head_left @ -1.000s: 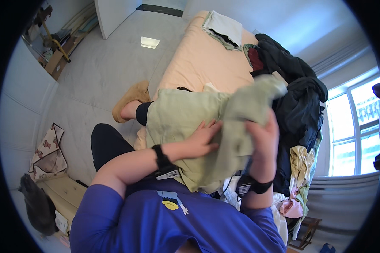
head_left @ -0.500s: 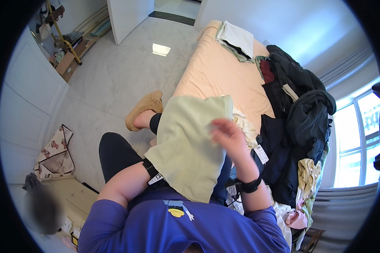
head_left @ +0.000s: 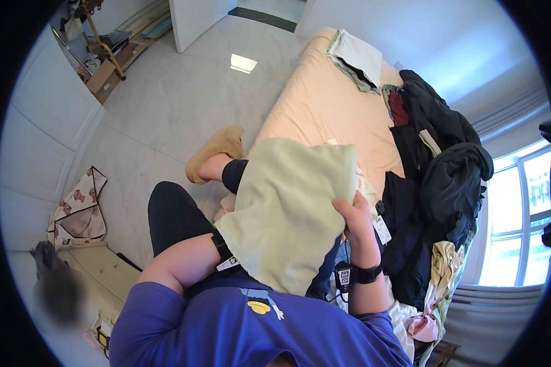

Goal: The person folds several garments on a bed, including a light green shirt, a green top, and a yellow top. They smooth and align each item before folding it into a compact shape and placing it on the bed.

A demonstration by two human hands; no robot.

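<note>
A pale green cloth [head_left: 288, 214] with a slightly uneven lower edge lies spread over my lap and the near side of the bed. My right hand [head_left: 356, 215] pinches its right edge, thumb on top and fingers behind. Under the cloth's left side my left forearm [head_left: 190, 263] disappears, with a black wrist strap [head_left: 220, 246] at the border, so the left hand and its fingers are hidden. On my right wrist sits a black band [head_left: 367, 274] beside a small dark device [head_left: 344, 278].
The peach-sheeted bed [head_left: 312, 98] holds a folded stack of clothes [head_left: 356, 58] at its far end. A heap of dark clothes [head_left: 453, 177] covers its right side, by the window [head_left: 520, 208]. A patterned fabric box [head_left: 79, 211] stands on the floor at left.
My right hand has come down from above the cloth and now grips its right edge. The cloth's upper right part has shifted right and lies wider.
</note>
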